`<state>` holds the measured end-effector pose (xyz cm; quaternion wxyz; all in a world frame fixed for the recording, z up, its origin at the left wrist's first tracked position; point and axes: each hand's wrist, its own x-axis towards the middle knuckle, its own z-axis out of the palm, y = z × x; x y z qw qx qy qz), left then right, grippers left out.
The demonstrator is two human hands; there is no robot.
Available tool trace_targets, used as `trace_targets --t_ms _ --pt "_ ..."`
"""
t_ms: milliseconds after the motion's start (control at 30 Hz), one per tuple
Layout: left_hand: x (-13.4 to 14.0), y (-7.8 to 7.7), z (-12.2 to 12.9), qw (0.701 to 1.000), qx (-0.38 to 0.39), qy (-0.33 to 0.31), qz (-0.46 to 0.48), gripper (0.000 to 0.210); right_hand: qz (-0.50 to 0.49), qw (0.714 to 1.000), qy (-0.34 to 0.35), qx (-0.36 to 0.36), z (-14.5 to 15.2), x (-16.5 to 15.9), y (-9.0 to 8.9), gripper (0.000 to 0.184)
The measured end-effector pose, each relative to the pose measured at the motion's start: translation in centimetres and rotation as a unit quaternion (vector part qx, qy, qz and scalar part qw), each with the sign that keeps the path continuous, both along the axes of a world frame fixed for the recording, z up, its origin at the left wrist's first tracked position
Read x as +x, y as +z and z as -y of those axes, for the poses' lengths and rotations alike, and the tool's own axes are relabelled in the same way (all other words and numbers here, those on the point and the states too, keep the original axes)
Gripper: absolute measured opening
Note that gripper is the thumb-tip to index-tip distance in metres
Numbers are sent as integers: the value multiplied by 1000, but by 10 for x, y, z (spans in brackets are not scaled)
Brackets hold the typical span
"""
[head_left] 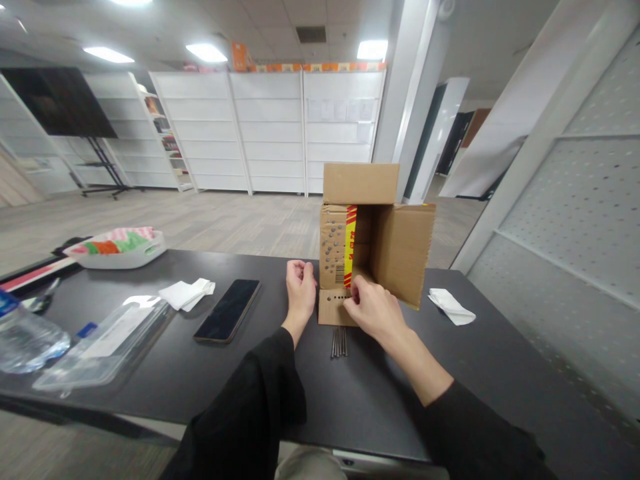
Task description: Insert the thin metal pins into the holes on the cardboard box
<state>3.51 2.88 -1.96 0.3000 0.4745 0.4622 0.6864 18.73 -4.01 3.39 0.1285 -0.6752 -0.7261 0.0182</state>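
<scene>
An open cardboard box [335,275] stands on the dark table, its flaps spread and a yellow and red tape strip running down the front. Round grey spots, like nail heads, dot its left front flap, and a row of dark dots crosses the lower flap. My right hand [375,308] is at that lower flap with thumb and fingers pinched; whatever lies between them is hidden. Just left of the box, my left hand [301,290] rests with curled fingers, their contents not visible. Several long metal nails [339,343] lie side by side in front of the box.
Left of my hands lie a black phone [227,311], folded tissues [187,294] and a clear plastic case [107,347]. A water bottle [30,337] and a white basket [120,259] with cloth are farther left. Another tissue [451,307] lies right of the box.
</scene>
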Motion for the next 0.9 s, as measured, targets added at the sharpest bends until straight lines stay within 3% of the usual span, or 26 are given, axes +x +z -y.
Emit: trace_targets --t_ms 467,900 --pt "0 0 0 1000 2 -4 8 15 -46 999 17 24 1 2 -3 12" --pt "0 -1 -2 999 5 -12 40 14 -188 972 37 139 6 9 -1 6"
